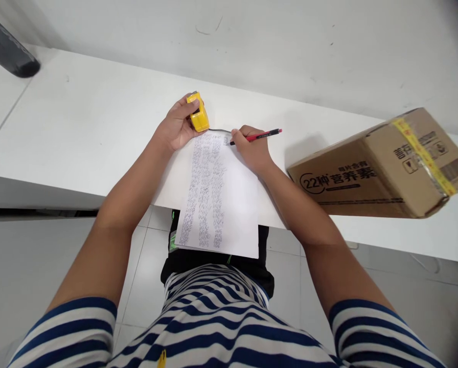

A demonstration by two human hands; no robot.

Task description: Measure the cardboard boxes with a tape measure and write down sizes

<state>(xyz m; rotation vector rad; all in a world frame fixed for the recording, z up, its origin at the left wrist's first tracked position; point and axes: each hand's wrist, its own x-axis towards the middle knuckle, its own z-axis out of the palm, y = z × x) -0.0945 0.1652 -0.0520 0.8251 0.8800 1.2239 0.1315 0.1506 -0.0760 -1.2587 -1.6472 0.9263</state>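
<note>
My left hand [177,125] is closed around a small yellow tape measure [198,115] at the top left corner of a white sheet of paper [234,204]. The sheet is covered in columns of handwriting and hangs over the near edge of the white table [79,133]. My right hand [252,148] grips a red pen [259,136], its tip touching the top right of the sheet. A short dark line, perhaps the tape, runs along the sheet's top edge between my hands.
A brown cardboard box [382,168] with printed characters and yellow tape lies on the table to the right of my right arm. A dark object [6,48] sits at the far left corner. A white wall rises behind the table. Tiled floor shows below.
</note>
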